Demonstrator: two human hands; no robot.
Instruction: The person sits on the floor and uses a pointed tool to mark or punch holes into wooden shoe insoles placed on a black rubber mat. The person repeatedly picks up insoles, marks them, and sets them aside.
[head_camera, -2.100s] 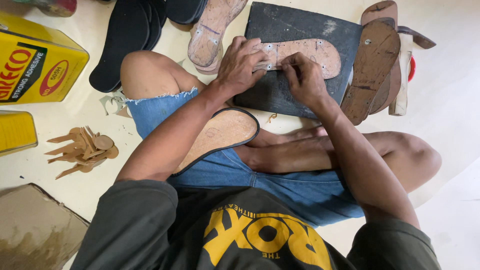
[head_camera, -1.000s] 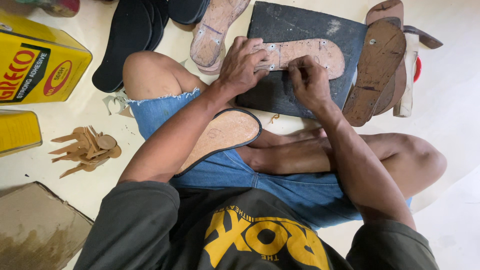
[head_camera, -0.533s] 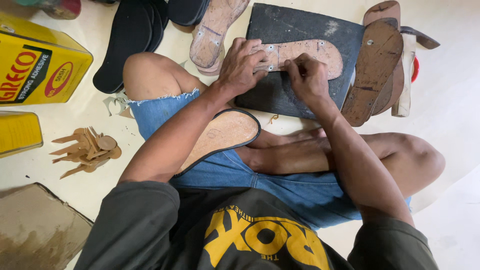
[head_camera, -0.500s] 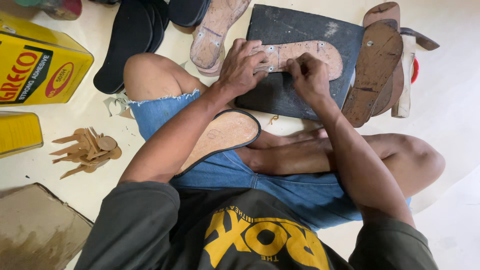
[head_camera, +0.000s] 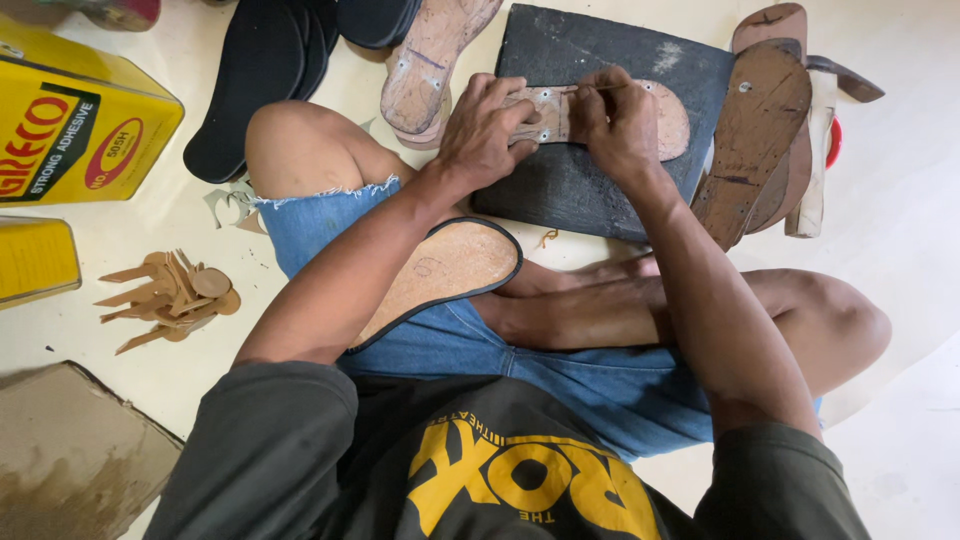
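Pressing down with your left hand (head_camera: 487, 125), fingers spread flat, you are pinning the tan insole (head_camera: 640, 115) on the dark slab (head_camera: 590, 180) before your knees. Your right hand (head_camera: 617, 118) is pinching a thin tool (head_camera: 598, 89) against the insole's edge, seemingly marking or trimming it. Next, I judge, you'll be needing a firm hold and a steady line along that edge.

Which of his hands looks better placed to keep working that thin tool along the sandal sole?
Probably the right hand: it already pinches the thin tool at the tan insole. The left hand lies flat on the insole's other end, pinning it to the dark slab.
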